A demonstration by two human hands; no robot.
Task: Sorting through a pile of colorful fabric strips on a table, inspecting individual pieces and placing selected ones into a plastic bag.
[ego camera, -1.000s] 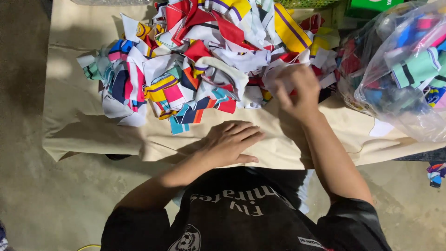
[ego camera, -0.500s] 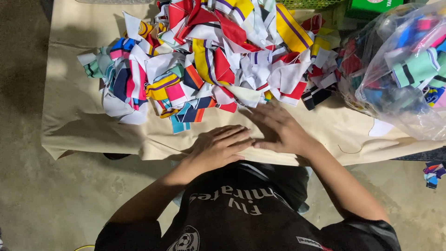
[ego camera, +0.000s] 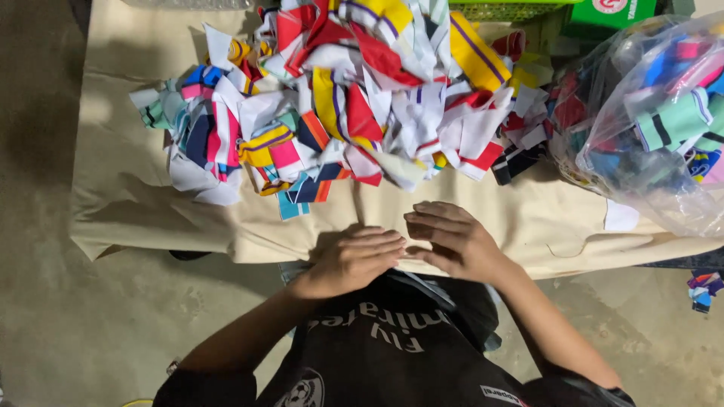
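Resting flat and open on the beige cloth [ego camera: 151, 188] at the table's near edge, the left hand [ego camera: 353, 258] and right hand [ego camera: 451, 240] touch fingertips, just before the scrap pile [ego camera: 362, 98].

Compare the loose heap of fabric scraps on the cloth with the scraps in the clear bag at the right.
The loose heap of scraps lies spread open across the beige cloth; the bagged scraps are bunched inside a clear plastic bag. The heap shows mostly white, red and yellow; the bagged scraps show more green, blue and pink. The heap lies beyond both hands; the bag sits off to the right. Both are multicoloured striped fabric pieces.
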